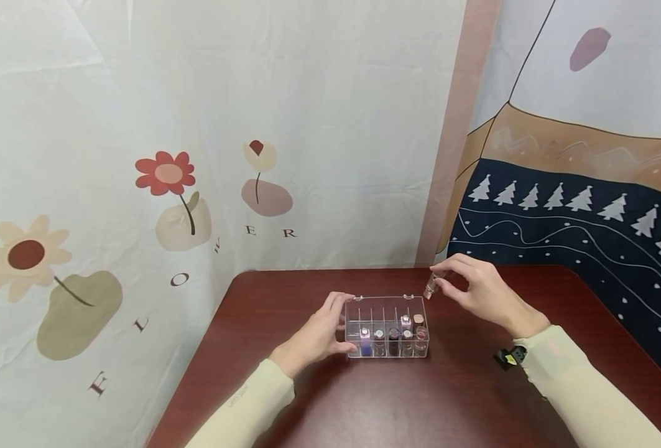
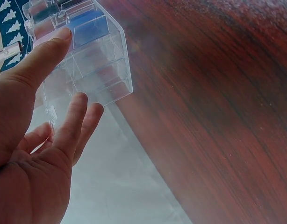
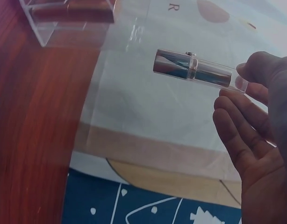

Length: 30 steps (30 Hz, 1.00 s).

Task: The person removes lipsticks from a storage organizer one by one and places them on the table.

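A clear compartment organizer point(image 1: 370, 316) stands on the table, with several lipstick tubes in its front row and two more at the back right. My left hand point(image 1: 324, 326) holds the organizer's left end, thumb at the front and fingers toward the back. In the left wrist view, the thumb lies beside a blue-purple tube point(image 2: 89, 30). Above the organizer's back right corner, my right hand point(image 1: 478, 291) pinches a lipstick tube point(image 3: 195, 70) by its clear end between thumb and fingers. The tube is tilted, its metallic end pointing down toward the organizer.
The dark red wooden table point(image 1: 330, 398) runs back to a curtain point(image 1: 336, 124) printed with flowers and letters. On the right hangs a dark blue cloth point(image 1: 531, 233) with white trees. A small black device point(image 1: 510, 357) sits at the right wrist.
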{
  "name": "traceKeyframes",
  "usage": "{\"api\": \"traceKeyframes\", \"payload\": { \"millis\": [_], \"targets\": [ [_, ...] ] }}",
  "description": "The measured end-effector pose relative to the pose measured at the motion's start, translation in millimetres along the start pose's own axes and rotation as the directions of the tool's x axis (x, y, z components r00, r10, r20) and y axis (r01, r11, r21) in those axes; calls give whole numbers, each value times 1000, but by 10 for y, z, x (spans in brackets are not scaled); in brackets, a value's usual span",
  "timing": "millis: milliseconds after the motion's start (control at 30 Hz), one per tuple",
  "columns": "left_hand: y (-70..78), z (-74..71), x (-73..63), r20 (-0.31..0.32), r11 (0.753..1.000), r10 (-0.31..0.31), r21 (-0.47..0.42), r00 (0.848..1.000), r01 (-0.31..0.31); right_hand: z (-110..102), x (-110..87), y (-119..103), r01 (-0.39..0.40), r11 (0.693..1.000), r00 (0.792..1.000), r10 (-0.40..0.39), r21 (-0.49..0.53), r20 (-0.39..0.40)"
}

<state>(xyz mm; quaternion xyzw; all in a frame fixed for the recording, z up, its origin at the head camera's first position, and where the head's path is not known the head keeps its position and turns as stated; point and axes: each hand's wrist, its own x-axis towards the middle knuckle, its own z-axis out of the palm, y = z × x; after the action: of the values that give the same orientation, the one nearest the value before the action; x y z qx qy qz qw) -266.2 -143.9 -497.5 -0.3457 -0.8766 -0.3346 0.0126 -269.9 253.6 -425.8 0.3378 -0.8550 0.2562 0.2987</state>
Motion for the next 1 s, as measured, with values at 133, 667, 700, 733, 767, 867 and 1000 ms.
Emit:
{"api": "traceKeyframes", "payload": {
  "millis": [133, 667, 700, 733, 767, 867, 1000],
  "targets": [
    [53, -4, 5, 11, 999, -42, 33, 999, 42, -37, -37, 59, -15, 1000, 1000, 15, -5, -8],
    [85, -16, 5, 25, 998, -67, 21, 997, 67, 3, -282, 292, -139, 989, 988, 141, -48, 58],
    [86, -16, 5, 26, 998, -66, 19, 997, 66, 17, -298, 307, -142, 989, 987, 145, -50, 64],
    [86, -16, 4, 27, 998, -67, 19, 997, 67, 31, -314, 321, -146, 988, 986, 150, -53, 70],
    [86, -16, 3, 28, 998, -67, 20, 997, 66, 44, -328, 334, -151, 987, 985, 155, -57, 75],
    [81, -13, 3, 25, 998, -61, 23, 998, 61, 74, -367, 366, -173, 983, 979, 178, -55, 100],
    [78, -9, 10, 17, 998, -59, 26, 998, 59, 95, -414, 390, -224, 974, 961, 228, -45, 154]
  ]
}}
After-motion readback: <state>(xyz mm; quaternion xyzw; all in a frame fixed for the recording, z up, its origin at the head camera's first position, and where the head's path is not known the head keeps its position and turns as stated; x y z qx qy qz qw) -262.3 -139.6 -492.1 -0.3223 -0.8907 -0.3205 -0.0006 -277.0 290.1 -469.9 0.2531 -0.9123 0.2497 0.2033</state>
